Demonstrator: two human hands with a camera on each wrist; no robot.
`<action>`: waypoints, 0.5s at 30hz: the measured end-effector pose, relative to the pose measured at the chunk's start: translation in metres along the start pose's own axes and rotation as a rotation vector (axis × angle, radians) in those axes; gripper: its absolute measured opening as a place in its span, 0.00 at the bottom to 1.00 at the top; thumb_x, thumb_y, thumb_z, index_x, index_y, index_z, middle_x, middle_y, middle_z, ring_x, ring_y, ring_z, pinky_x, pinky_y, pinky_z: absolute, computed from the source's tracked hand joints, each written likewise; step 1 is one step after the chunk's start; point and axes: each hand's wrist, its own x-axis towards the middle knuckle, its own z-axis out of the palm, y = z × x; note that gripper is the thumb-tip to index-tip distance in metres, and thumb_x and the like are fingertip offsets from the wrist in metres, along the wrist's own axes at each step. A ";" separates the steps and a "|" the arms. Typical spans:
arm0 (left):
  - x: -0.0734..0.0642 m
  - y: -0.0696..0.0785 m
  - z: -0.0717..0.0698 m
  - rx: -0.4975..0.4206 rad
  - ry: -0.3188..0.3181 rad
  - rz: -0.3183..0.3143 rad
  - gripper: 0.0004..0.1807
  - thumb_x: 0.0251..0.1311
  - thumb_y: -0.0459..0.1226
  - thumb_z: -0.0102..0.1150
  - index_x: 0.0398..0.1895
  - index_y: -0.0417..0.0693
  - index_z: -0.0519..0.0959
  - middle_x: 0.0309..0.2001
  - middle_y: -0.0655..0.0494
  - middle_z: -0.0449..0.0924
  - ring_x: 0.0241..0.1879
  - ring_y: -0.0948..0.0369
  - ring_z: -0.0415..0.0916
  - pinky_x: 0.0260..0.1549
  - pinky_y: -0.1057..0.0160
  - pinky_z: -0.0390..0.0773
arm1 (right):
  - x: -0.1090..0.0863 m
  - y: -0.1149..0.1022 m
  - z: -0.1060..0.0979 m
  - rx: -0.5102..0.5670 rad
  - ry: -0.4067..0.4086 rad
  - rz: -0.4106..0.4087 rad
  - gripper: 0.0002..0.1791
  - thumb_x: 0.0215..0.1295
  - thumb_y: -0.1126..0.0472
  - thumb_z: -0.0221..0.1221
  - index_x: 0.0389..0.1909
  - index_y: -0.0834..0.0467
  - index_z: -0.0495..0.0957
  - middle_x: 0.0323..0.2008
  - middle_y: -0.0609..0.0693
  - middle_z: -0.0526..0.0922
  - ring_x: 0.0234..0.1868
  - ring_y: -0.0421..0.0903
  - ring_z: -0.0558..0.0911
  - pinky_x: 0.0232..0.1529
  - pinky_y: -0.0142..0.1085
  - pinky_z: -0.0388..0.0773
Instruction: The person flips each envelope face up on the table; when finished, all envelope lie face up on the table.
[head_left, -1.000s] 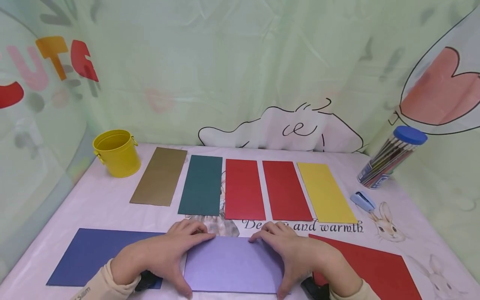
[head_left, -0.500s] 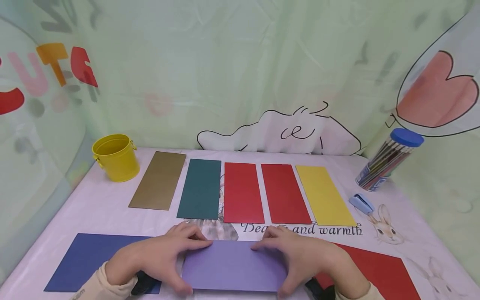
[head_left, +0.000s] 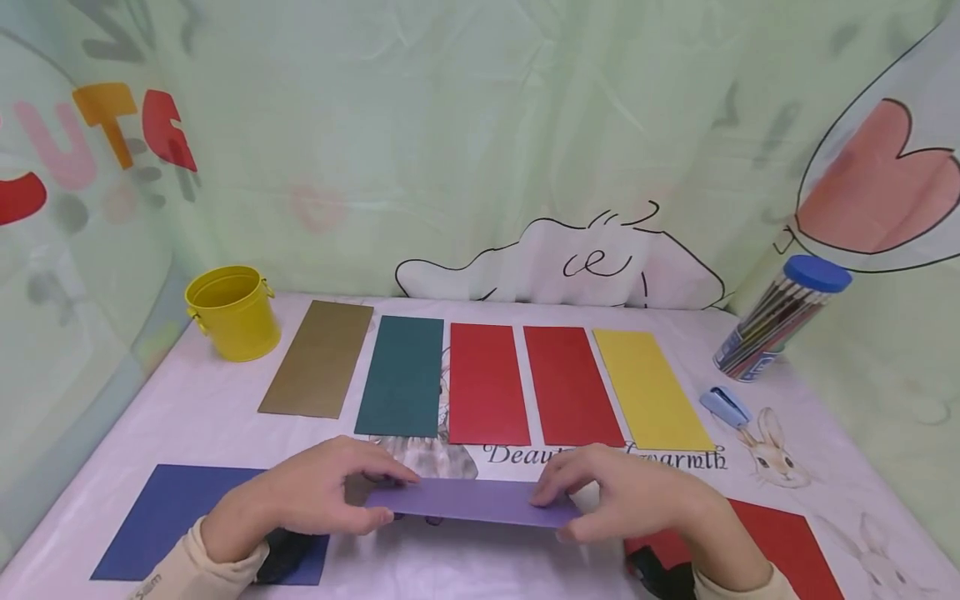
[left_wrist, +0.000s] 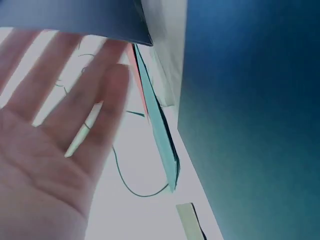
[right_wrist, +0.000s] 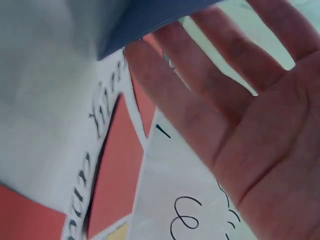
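Observation:
Between my two hands, raised off the table and tilted, is a purple sheet of paper [head_left: 465, 497]. My left hand [head_left: 322, 487] grips its left end, thumb at the near edge and fingers at the far edge. At its right end my right hand [head_left: 630, 492] grips it likewise. In the left wrist view the purple sheet [left_wrist: 75, 17] covers the fingertips; in the right wrist view the purple sheet [right_wrist: 150, 22] lies across some fingertips. A blue sheet [head_left: 180, 517] lies under my left wrist. Beneath my right wrist is a red sheet [head_left: 780, 542], partly hidden.
Along the back lie a brown sheet [head_left: 318, 358], a green sheet [head_left: 401, 375], two red sheets, the left red sheet [head_left: 487, 383] and right red sheet [head_left: 573, 383], and a yellow sheet [head_left: 652, 387]. A yellow bucket [head_left: 243, 325], a light-blue stapler [head_left: 725, 407] and a pencil tub [head_left: 776, 325] stand beyond.
The purple sheet, lower and showing its broad face before, has been lifted at its near edge and now shows as a narrow strip. Both hands have risen with it, the right shifting rightward.

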 end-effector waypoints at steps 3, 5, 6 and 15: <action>0.002 0.000 -0.001 -0.037 0.093 0.033 0.18 0.66 0.41 0.62 0.58 0.54 0.83 0.43 0.71 0.84 0.42 0.69 0.80 0.42 0.59 0.81 | -0.001 0.001 -0.005 -0.001 0.055 -0.038 0.13 0.64 0.56 0.65 0.48 0.43 0.88 0.44 0.35 0.82 0.46 0.39 0.80 0.47 0.39 0.80; 0.003 -0.001 -0.002 -0.048 0.170 0.056 0.17 0.68 0.40 0.62 0.59 0.52 0.82 0.40 0.71 0.84 0.39 0.69 0.81 0.37 0.59 0.82 | -0.002 0.002 -0.007 -0.020 0.112 -0.058 0.12 0.66 0.58 0.65 0.48 0.44 0.88 0.43 0.36 0.81 0.45 0.40 0.80 0.45 0.38 0.80; 0.003 -0.001 -0.002 -0.050 0.207 0.065 0.17 0.68 0.39 0.63 0.59 0.52 0.81 0.39 0.71 0.84 0.37 0.69 0.81 0.36 0.59 0.82 | -0.002 0.003 -0.008 -0.029 0.138 -0.062 0.11 0.66 0.59 0.65 0.48 0.45 0.88 0.43 0.36 0.81 0.45 0.40 0.80 0.45 0.37 0.80; 0.006 -0.004 -0.002 -0.135 0.327 0.038 0.17 0.67 0.33 0.64 0.57 0.54 0.78 0.38 0.66 0.84 0.33 0.64 0.83 0.38 0.62 0.83 | 0.004 0.010 -0.009 0.049 0.303 -0.029 0.19 0.66 0.61 0.67 0.56 0.50 0.79 0.46 0.43 0.83 0.39 0.44 0.83 0.42 0.37 0.82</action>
